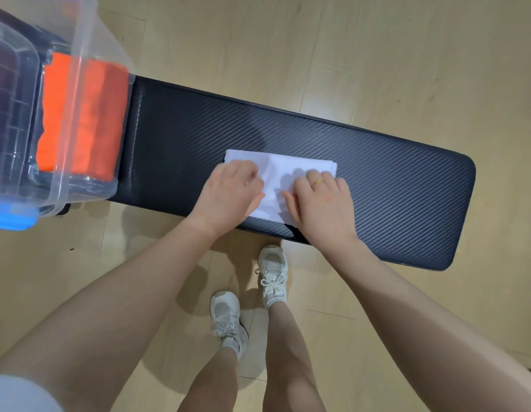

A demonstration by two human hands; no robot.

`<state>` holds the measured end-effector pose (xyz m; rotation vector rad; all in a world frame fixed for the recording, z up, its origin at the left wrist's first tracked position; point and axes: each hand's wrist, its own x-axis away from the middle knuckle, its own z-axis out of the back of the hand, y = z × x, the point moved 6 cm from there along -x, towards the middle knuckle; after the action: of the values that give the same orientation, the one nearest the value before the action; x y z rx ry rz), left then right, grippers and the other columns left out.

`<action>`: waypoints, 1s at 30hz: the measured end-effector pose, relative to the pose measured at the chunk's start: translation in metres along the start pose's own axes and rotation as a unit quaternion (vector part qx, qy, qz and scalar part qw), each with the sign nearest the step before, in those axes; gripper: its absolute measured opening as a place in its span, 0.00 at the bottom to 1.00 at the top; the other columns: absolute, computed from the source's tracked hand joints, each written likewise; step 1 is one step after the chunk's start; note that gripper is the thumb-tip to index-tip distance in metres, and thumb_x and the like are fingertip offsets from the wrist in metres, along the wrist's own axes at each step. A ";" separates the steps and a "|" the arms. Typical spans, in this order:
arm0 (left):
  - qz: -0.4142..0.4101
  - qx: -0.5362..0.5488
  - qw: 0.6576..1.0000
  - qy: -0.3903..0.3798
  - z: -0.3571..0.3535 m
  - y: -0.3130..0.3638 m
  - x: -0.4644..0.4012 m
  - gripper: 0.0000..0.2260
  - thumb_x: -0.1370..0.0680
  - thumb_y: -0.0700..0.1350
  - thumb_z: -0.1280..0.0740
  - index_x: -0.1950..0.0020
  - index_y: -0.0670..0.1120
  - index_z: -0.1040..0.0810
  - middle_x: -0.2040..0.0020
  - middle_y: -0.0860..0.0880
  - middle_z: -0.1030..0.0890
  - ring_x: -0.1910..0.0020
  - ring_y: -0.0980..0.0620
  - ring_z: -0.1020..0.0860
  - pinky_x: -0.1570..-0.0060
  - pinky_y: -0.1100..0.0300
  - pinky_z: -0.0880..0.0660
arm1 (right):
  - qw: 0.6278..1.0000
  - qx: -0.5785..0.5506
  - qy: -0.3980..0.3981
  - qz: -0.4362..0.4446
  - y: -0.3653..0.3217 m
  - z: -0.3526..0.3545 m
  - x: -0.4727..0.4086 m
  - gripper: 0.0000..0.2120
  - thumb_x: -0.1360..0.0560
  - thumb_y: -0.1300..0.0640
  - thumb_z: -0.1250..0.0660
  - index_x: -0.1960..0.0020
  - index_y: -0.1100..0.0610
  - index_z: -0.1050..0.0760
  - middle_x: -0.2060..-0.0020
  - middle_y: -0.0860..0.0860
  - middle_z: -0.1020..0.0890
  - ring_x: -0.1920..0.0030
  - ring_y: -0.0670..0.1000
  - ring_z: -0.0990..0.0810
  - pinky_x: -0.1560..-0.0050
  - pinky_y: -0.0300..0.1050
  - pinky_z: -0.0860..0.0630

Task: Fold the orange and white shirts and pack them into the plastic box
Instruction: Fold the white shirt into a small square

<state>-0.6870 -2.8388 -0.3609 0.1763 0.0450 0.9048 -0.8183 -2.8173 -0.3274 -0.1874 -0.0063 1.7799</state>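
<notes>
Two hands rest on the white shirt, which lies folded into a small rectangle near the middle of the black bench. The left hand covers the shirt's left side with its fingers bent down onto the cloth; whether they pinch a fold or only press cannot be told, since the fingertips are hidden under the knuckles. The right hand, wearing a gold ring, sits on the shirt's right side and near corner, fingers likewise curled onto the fabric, its hold equally unclear. Much of the shirt's near edge is hidden beneath both hands.

At the bench's left end stands the plastic box, clear-walled and cut off by the picture's top and left edges. Inside it lies the orange shirt, folded, blurred somewhat by the box's wall. A blue part shows at the box's lower left corner, only partly in view. What else lies in the box's dark left portion is hard to make out.

Below the bench, two white sneakers stand on the pale wooden floor.
</notes>
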 end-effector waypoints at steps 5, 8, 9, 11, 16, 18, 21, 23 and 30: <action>0.044 -0.070 0.994 -0.075 -0.027 -0.010 -0.005 0.28 0.25 0.58 0.48 0.32 0.41 0.37 0.31 0.42 0.28 0.33 0.45 0.28 0.34 0.52 0.32 | 0.988 -0.110 -0.101 0.036 -0.022 -0.051 -0.010 0.27 0.23 0.51 0.40 0.29 0.61 0.41 0.32 0.62 0.30 0.32 0.63 0.30 0.31 0.54 0.38; 0.102 -0.013 0.989 -0.105 -0.041 -0.024 0.009 0.38 0.26 0.64 0.51 0.26 0.38 0.47 0.25 0.38 0.41 0.26 0.41 0.41 0.28 0.50 0.44 | 0.985 -0.035 -0.169 0.023 -0.009 -0.075 0.003 0.32 0.23 0.41 0.50 0.26 0.60 0.43 0.27 0.59 0.37 0.27 0.59 0.38 0.29 0.54 0.52; 0.121 0.018 0.985 -0.124 -0.045 -0.027 0.014 0.40 0.27 0.65 0.53 0.24 0.39 0.52 0.24 0.38 0.47 0.24 0.40 0.46 0.27 0.50 0.48 | 0.984 -0.019 -0.175 0.026 -0.002 -0.078 0.008 0.32 0.23 0.40 0.51 0.25 0.59 0.44 0.26 0.58 0.38 0.26 0.59 0.40 0.29 0.55 0.53; 0.137 0.038 0.977 -0.157 -0.046 -0.030 0.018 0.43 0.29 0.67 0.55 0.24 0.40 0.59 0.23 0.38 0.56 0.24 0.40 0.54 0.27 0.49 0.55 | 0.984 -0.013 -0.176 0.018 0.012 -0.080 0.016 0.33 0.23 0.39 0.50 0.25 0.57 0.45 0.26 0.58 0.40 0.26 0.58 0.44 0.29 0.56 0.54; 0.155 0.005 0.966 -0.205 -0.041 -0.026 0.016 0.47 0.28 0.68 0.46 0.26 0.41 0.67 0.24 0.40 0.65 0.24 0.42 0.61 0.26 0.51 0.59 | 0.965 -0.010 -0.253 -0.070 0.052 -0.074 0.038 0.38 0.26 0.35 0.57 0.24 0.58 0.54 0.23 0.56 0.49 0.23 0.56 0.50 0.27 0.54 0.59; 0.177 0.004 0.961 -0.215 -0.038 -0.023 0.015 0.47 0.27 0.68 0.45 0.26 0.42 0.68 0.24 0.40 0.66 0.24 0.42 0.60 0.26 0.51 0.58 | 0.952 -0.015 -0.289 -0.101 0.067 -0.068 0.047 0.41 0.28 0.33 0.63 0.24 0.57 0.60 0.23 0.53 0.55 0.23 0.53 0.57 0.26 0.53 0.60; 0.232 0.034 0.953 -0.194 -0.027 -0.018 0.012 0.49 0.29 0.67 0.39 0.25 0.43 0.65 0.24 0.41 0.63 0.23 0.43 0.56 0.26 0.52 0.54 | 0.937 -0.071 -0.323 -0.113 0.072 -0.059 0.043 0.42 0.28 0.31 0.59 0.24 0.56 0.61 0.23 0.51 0.57 0.23 0.52 0.60 0.24 0.53 0.59; 0.318 0.127 0.928 -0.146 -0.019 -0.016 0.015 0.52 0.31 0.62 0.32 0.24 0.42 0.64 0.23 0.41 0.60 0.23 0.44 0.52 0.27 0.52 0.49 | 0.928 -0.177 -0.272 -0.181 0.068 -0.048 0.030 0.42 0.26 0.34 0.47 0.24 0.58 0.55 0.23 0.54 0.50 0.23 0.54 0.53 0.24 0.52 0.53; 0.519 0.388 0.761 -0.025 -0.023 -0.021 0.031 0.35 0.25 0.53 0.33 0.25 0.41 0.45 0.30 0.43 0.35 0.31 0.44 0.35 0.33 0.52 0.35 | 0.770 -0.349 -0.168 -0.507 0.054 -0.061 0.030 0.29 0.31 0.49 0.31 0.34 0.59 0.35 0.41 0.56 0.25 0.39 0.59 0.27 0.40 0.59 0.28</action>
<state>-0.6539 -2.8238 -0.3859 1.0865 0.2993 1.9695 -0.8688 -2.8062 -0.3969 -0.3157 -0.8841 0.6172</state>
